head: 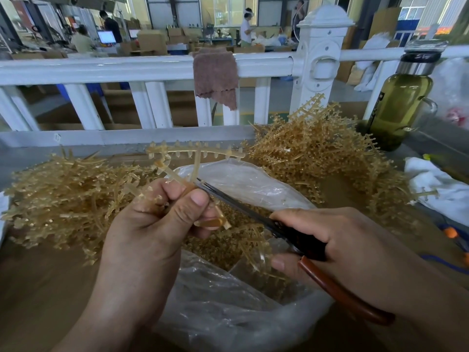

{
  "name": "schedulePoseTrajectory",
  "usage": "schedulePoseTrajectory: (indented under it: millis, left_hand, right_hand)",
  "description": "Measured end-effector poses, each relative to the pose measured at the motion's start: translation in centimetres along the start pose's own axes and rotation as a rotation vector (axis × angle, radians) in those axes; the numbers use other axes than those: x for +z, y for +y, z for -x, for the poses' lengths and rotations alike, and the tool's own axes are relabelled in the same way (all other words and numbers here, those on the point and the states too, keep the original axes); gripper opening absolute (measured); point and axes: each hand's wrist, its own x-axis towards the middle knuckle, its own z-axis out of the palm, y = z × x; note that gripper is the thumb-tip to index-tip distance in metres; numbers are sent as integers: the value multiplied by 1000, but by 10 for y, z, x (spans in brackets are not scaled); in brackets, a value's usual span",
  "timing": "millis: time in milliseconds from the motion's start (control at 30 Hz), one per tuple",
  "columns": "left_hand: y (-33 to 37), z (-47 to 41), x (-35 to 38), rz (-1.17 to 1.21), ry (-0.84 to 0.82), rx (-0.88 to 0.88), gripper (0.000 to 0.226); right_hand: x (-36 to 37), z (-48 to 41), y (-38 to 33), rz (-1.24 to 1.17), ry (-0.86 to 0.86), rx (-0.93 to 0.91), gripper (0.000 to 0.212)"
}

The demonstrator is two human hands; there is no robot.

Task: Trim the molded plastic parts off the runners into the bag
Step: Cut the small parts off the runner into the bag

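Observation:
My left hand [152,224] grips a translucent amber runner [195,153] by its stem; its cross branch, lined with small molded parts, stands above the clear plastic bag [253,181]. My right hand [330,240] holds scissors [279,227] with dark and brown handles. The blade tips sit at the runner's stem just beside my left thumb. Inside the open bag lies a heap of small amber cut parts [220,245], with a few runner pieces on top.
Tangled runner piles lie left [63,194] and right [317,153] of the bag on the brown table. A green-tinted bottle [398,102] stands at the right. White cloth [436,186] lies beside it. A white railing [127,69] with a brown rag [215,74] crosses behind. People work in the background.

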Motion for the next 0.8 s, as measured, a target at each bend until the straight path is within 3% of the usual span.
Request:
schedulePoseTrajectory:
  millis: [200, 300, 533, 633, 800]
  left_hand:
    - [4, 1, 2, 24, -12, -5, 24]
    - [8, -2, 6, 32, -51, -23, 14]
    - [9, -4, 8, 16, -73, -15, 24]
    - [10, -4, 8, 38, -91, -16, 12]
    - [10, -4, 7, 82, -93, -32, 32]
  right_hand:
    - [0, 0, 2, 4, 7, -8, 50]
    - [1, 0, 2, 7, 12, -10, 51]
    - [2, -1, 2, 43, 30, -10, 45]
    - [2, 0, 2, 40, 34, -7, 48]
    - [3, -1, 2, 16, 23, -12, 45]
